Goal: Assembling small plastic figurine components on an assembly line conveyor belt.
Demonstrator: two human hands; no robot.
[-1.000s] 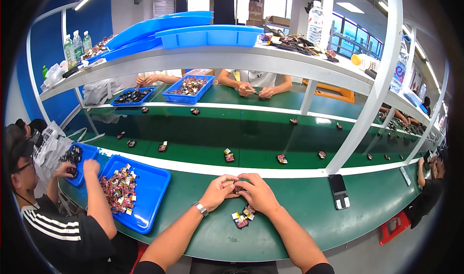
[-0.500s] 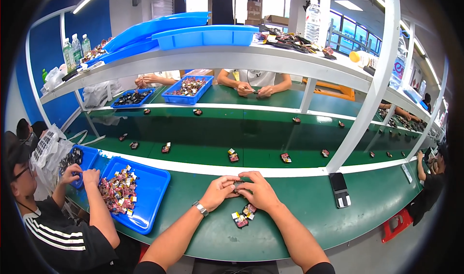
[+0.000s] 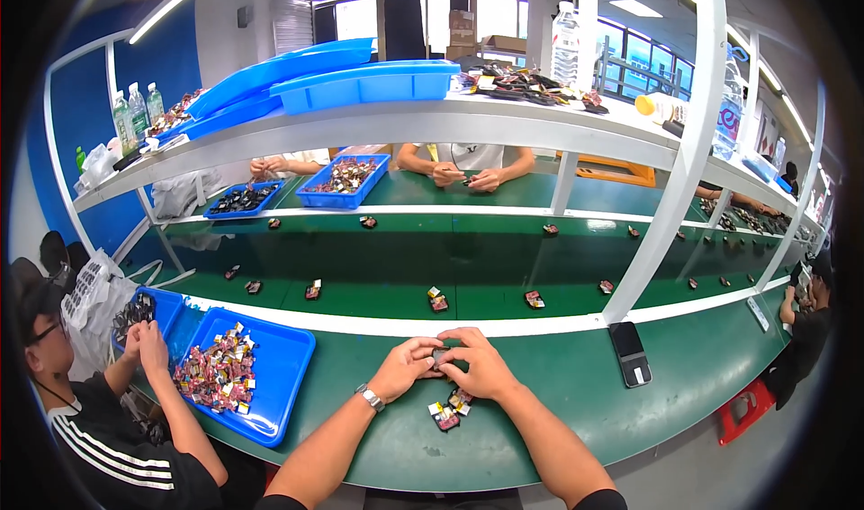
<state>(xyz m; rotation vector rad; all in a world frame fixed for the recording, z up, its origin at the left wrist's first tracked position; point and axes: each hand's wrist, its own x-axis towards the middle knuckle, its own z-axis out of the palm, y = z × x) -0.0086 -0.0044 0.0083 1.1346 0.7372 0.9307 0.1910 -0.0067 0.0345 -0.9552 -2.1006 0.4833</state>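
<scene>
My left hand (image 3: 409, 368) and my right hand (image 3: 480, 362) meet over the green work table (image 3: 378, 447). Both grip a small dark flat part (image 3: 440, 357) between thumbs and fingers, which cover most of it. Just below my right hand lie two small assemblies (image 3: 445, 416), dark and reddish with white and yellow patches; one partly overlaps the other. They rest on the table, touching neither hand as far as I can see.
Left of me stands a blue tray (image 3: 290, 393) heaped with similar assemblies, beside a co-worker (image 3: 108, 438). A black phone (image 3: 630, 352) lies to the right. Beyond the white rail (image 3: 531, 324), assemblies sit spaced on a green belt (image 3: 378, 276). A white post (image 3: 666, 195) rises at right.
My hands stay closed on the dark part, with fingers slightly shifted. The view has tilted a little. At left, the co-worker's hands have drawn together.
</scene>
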